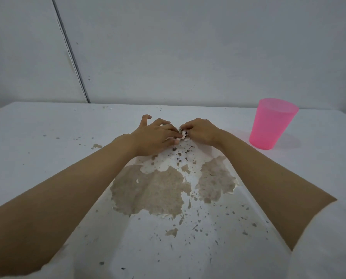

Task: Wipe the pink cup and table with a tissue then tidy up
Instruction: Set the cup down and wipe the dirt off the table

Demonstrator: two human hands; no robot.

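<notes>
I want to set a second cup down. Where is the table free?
Free: the table left of the left hand, and the strip between the right hand and the cup. Crowded: the middle, where both hands hold the tissue.

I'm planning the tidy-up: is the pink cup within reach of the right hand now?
Probably yes. The pink cup stands upright to the right of the right hand, with only bare table between them, but that hand pinches the tissue and must release it first.

translucent plastic cup [272,125], chipped table [47,148]
</notes>
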